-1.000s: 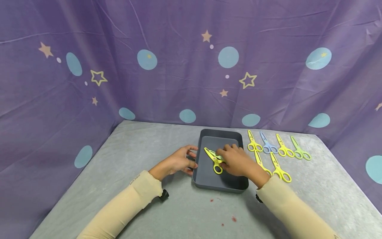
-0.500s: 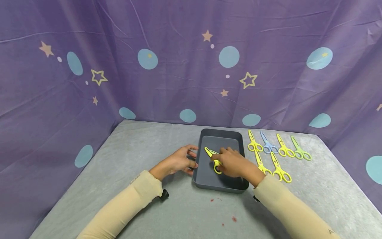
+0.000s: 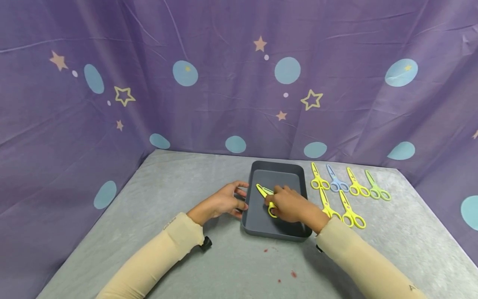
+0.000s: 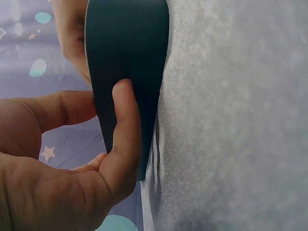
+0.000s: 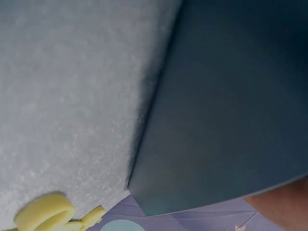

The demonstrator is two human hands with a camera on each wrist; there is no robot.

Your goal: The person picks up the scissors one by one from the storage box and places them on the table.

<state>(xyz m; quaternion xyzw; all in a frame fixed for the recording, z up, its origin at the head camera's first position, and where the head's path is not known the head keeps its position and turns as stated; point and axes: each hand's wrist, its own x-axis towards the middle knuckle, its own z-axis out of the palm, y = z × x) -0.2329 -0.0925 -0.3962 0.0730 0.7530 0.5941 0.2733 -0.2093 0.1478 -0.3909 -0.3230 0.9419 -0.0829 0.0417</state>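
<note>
A dark grey rectangular tray (image 3: 255,222) stands on the table. My left hand (image 3: 225,201) holds its left wall; in the left wrist view the thumb (image 4: 126,115) lies on the outside, with a finger at the rim. Inside the tray, my right hand (image 3: 291,204) has its fingers curled at the handles of yellow scissors (image 3: 264,192). The blades point to the far left. The hand covers most of the handles and whatever lies beneath it. In the right wrist view, the tray's outer wall (image 5: 216,120) hides most of the hand.
Right of the tray lie several scissors on the table: yellow scissors (image 3: 349,212), blue scissors (image 3: 337,182) and green scissors (image 3: 376,189). A purple curtain (image 3: 224,104) hangs behind and at the sides. Small red marks (image 3: 293,274) show on the grey tabletop in front.
My right hand has shifted slightly left and toward me over the scissors in the tray, covering more of their handles. My left hand stays at the tray wall.
</note>
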